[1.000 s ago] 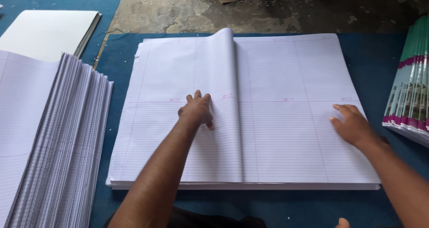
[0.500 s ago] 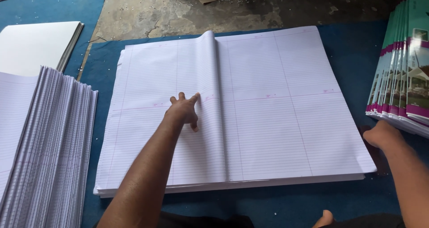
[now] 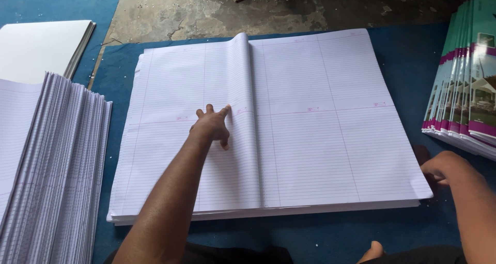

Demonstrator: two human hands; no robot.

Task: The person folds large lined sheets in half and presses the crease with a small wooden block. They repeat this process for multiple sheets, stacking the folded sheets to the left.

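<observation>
Head view shows the left hand (image 3: pixel 211 127) pressing flat, fingers spread, on the folded ruled sheets (image 3: pixel 268 124) atop the blue mat (image 3: pixel 119 78), while the right hand (image 3: pixel 445 167), loosely curled and empty, rests just beside their right edge near the cover stack (image 3: pixel 465 83), none taken yet.

A bookbinding workshop: ruled paper stacks (image 3: pixel 46 166), printed covers (image 3: pixel 465 83) and blue matting (image 3: pixel 320 238) spread over rough concrete floor (image 3: pixel 206 10).

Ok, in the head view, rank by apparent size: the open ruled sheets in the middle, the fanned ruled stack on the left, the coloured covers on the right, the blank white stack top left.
1. open ruled sheets
2. fanned ruled stack, partly cropped
3. coloured covers and blank white stack: look alike, both cropped, unranked
</observation>
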